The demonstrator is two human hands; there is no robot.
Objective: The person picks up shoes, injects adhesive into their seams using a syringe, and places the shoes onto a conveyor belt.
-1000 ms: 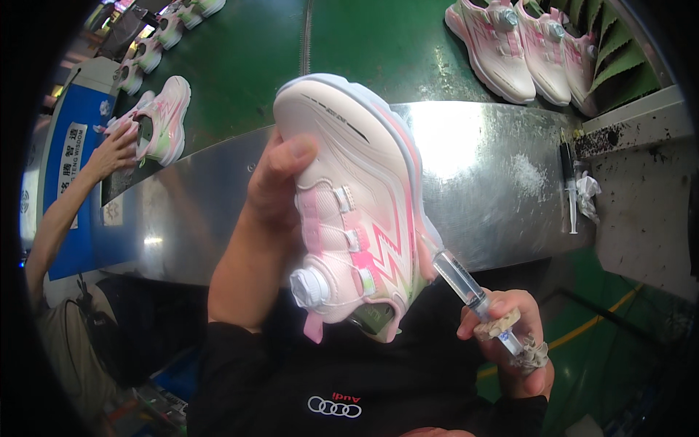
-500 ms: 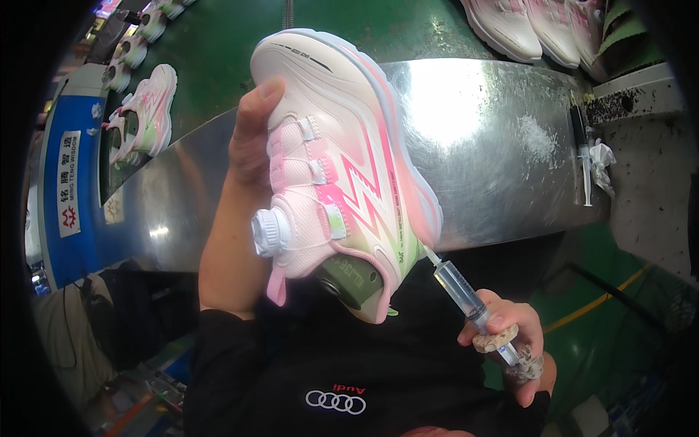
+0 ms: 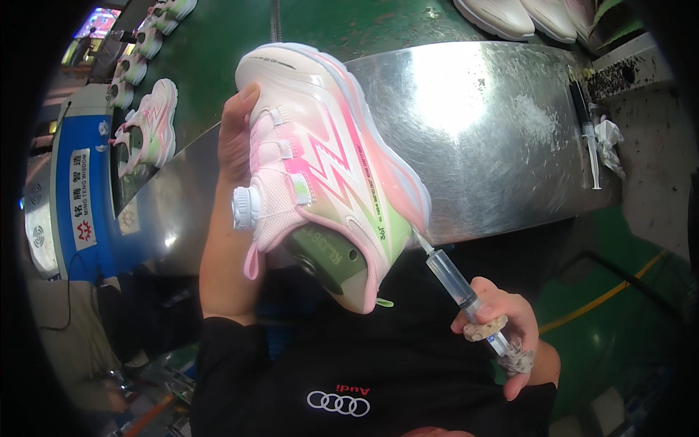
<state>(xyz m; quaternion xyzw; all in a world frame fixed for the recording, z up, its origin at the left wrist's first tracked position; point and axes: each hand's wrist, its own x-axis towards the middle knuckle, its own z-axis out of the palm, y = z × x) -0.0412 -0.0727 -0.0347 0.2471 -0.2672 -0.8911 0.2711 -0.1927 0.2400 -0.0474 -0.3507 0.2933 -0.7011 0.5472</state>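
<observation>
A white and pink sneaker with a green heel is raised over the metal plate, toe pointing away from me. A dark green shoe last fills its opening, and a white dial sits on the tongue side. My left hand grips the shoe from the left, its thumb near the toe and its other fingers hidden behind. In my right hand is a clear syringe, its grip and plunger end wrapped in crumpled whitish material. The syringe tip touches or nearly touches the sole edge at the heel.
A shiny metal plate lies on the green surface beyond me. Another black and clear syringe lies at its right end beside crumpled white paper. More sneakers line the left side, and pale shoes stand far right.
The shoe has shifted a little left and turned slightly, showing more of its opening. The syringe has moved slightly left and up along with it, its tip staying by the heel's sole edge.
</observation>
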